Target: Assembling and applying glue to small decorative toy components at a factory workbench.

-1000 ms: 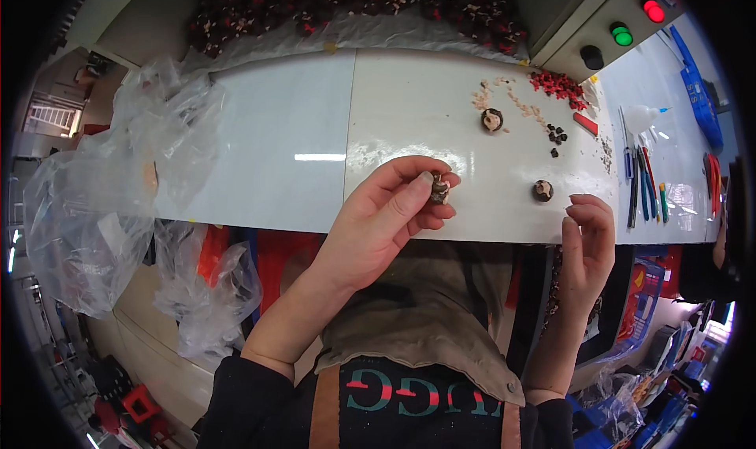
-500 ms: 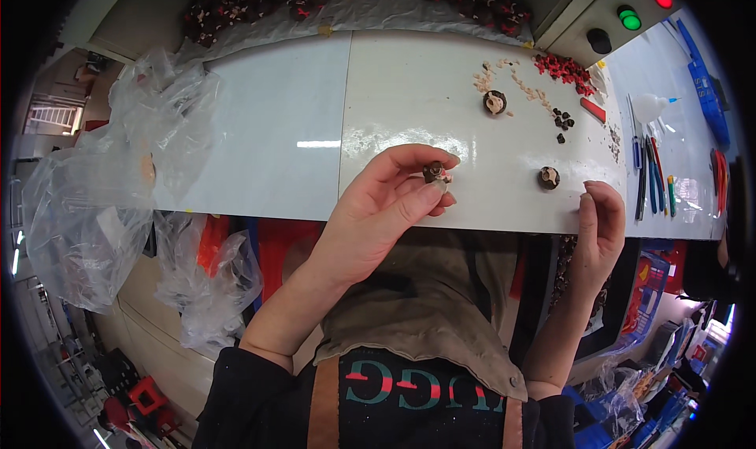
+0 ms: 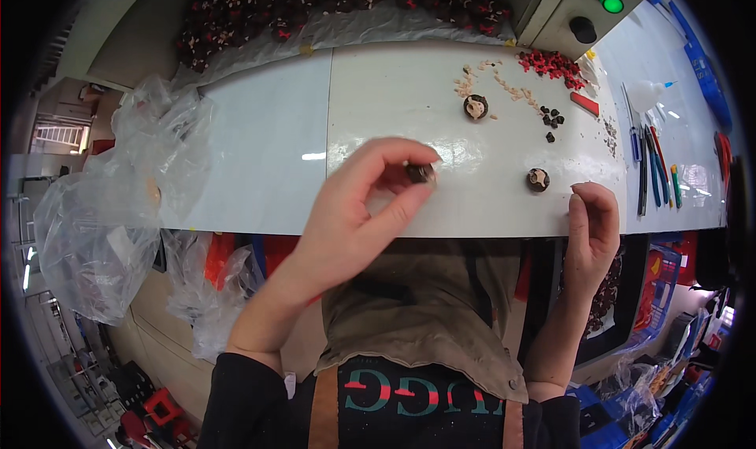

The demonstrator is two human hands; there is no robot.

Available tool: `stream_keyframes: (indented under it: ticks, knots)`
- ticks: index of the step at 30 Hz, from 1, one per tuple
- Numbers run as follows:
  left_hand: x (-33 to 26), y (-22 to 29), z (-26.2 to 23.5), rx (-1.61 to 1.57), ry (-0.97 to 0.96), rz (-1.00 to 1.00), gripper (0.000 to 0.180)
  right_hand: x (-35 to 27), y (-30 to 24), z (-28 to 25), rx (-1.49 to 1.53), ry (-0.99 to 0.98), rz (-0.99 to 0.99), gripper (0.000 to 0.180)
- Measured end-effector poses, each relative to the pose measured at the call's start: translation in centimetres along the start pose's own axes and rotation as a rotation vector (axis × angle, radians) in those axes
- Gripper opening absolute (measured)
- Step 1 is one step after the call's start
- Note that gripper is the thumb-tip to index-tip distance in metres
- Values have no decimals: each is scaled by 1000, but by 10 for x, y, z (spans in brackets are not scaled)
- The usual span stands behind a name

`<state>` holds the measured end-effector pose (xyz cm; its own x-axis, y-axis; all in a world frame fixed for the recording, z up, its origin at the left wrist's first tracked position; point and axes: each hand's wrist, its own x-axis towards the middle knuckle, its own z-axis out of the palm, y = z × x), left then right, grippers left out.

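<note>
Draping in crumpled, see-through folds at the far left, a clear plastic bag (image 3: 98,236) overlaps the end of a smooth, glossy white worktable (image 3: 260,134). Beyond the table's back edge, a knobbly dark heap (image 3: 346,4) flecked red and beige sits behind a wrinkled translucent plastic sheet (image 3: 378,35). Left of centre, above the table, the left hand (image 3: 429,177) grasps a small dark lump (image 3: 420,172) near its fingertips, the fingers partly hiding it. Farther right on the table stand a rounded, beige-topped dark piece (image 3: 476,107), scattered thin beige flakes (image 3: 516,93), and, nearer the person, a second topped piece (image 3: 538,179). Blocky black bits (image 3: 551,118), crumbly red bits (image 3: 551,67) and a flat red bar (image 3: 584,103) follow. The right hand (image 3: 575,194) is loosely curled at the table's front edge; whether it pinches anything cannot be told. Below it, a black-sided container (image 3: 635,283) holds coarse dark pieces (image 3: 605,295). Slender tools (image 3: 654,173) lie rightmost on the tabletop, above a blue plastic basket (image 3: 672,268) with red things in it.
</note>
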<state>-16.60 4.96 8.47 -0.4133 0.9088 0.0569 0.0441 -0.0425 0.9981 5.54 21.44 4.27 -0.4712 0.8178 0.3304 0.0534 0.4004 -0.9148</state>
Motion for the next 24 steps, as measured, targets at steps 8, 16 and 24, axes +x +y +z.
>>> stream_keyframes:
  ticks: [8,16,24]
  knots:
    - [70,-1,-10,658,-69,220,23,5,3,-4,-18,51,-47,13]
    - [88,-8,-2,948,-144,237,25,10,8,-6,-79,46,-89,14]
    - [103,-11,11,992,-135,525,36,12,11,-2,-107,61,-95,14]
